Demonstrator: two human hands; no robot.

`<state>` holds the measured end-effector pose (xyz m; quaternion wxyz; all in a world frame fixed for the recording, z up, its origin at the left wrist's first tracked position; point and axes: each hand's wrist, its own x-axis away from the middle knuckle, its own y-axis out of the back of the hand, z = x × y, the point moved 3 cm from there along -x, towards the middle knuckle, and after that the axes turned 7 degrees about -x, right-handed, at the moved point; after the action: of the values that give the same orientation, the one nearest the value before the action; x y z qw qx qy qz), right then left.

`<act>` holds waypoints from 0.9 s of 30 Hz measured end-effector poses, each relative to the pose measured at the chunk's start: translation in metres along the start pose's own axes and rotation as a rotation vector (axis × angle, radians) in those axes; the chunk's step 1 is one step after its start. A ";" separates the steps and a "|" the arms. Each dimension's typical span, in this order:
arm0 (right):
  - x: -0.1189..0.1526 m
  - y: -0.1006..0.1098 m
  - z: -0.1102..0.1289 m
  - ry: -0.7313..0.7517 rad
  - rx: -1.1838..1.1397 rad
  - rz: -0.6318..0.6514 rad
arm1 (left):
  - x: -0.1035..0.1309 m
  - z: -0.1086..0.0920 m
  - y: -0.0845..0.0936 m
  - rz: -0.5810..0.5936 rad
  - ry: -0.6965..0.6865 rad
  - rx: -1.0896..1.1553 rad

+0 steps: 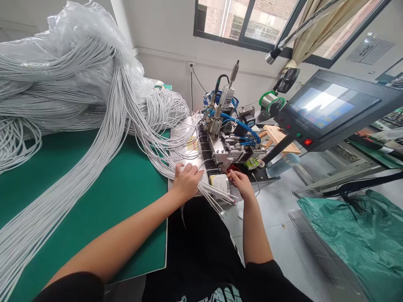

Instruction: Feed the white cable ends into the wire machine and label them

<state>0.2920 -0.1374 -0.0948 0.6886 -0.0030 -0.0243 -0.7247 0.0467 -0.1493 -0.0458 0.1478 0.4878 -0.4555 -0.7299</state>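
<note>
My left hand (188, 181) is closed around a bundle of thin grey cables (157, 157) at the front of the metal plate (186, 147). Their cut ends (225, 198) fan out beyond it to the right. With its fingers pinched together, my right hand (241, 183) is at the front of a small bench machine (220, 147); what it pinches is too small to make out. Thin red wires (231, 168) show just above those fingertips. Between my hands stands a round roll with a pale label (219, 182).
Large heaps of grey cable (103, 88), partly under clear plastic, cover the back of the green table (138, 209). A control screen (327, 107) on a post stands at right. Behind the machine are a wire spool (271, 101) and a small fan (288, 80).
</note>
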 end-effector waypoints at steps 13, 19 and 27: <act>0.063 0.036 0.026 -0.013 0.283 0.216 | -0.001 -0.001 0.000 0.034 0.023 0.023; 0.045 0.037 0.026 0.029 0.210 0.034 | -0.002 0.000 -0.003 0.089 0.053 0.022; 0.026 0.033 0.035 0.041 0.048 -0.041 | 0.000 -0.005 -0.002 -0.102 -0.099 0.022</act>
<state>0.3224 -0.1632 -0.0583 0.6740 0.0289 -0.0279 -0.7377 0.0512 -0.1503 -0.0479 0.0826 0.4753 -0.4447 -0.7546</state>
